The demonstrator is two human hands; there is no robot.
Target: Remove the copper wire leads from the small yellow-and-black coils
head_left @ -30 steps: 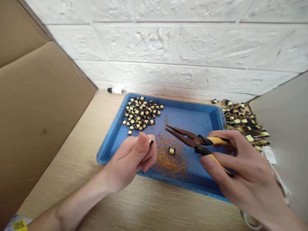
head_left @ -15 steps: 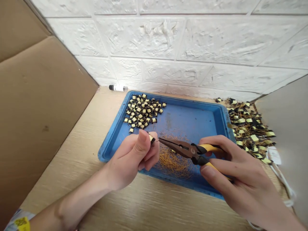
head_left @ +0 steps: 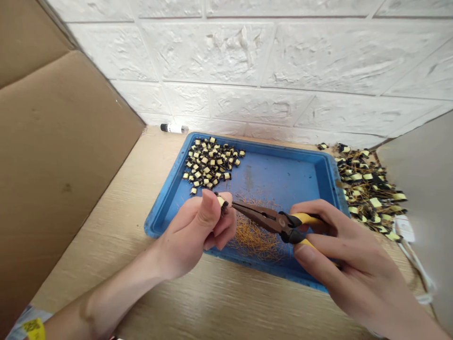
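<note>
Between thumb and fingers, my left hand [head_left: 198, 222] pinches a small transformer [head_left: 222, 202], black with a pale yellow wrap and thin pins. My right hand [head_left: 347, 250] grips the yellow and black handles of long-nose pliers [head_left: 269, 221]. The pliers' jaws look nearly closed, their tips right beside the pinned side of the transformer; whether they grip a wire is too small to tell. Both hands are over the front part of a blue tray [head_left: 290, 276]. Under the pliers lies a heap of cut copper-coloured wires [head_left: 256, 241].
Many similar transformers [head_left: 210, 163] are piled in the tray's back left corner. More, with long wires attached [head_left: 371, 189], lie on the table right of the tray, near a white cable [head_left: 417, 264]. A small bottle [head_left: 174, 128] lies by the white wall; cardboard [head_left: 71, 141] stands left.
The transformer in my left hand has turned slightly, showing more of its yellow wrap. The pliers' tips have shifted a touch left and up.
</note>
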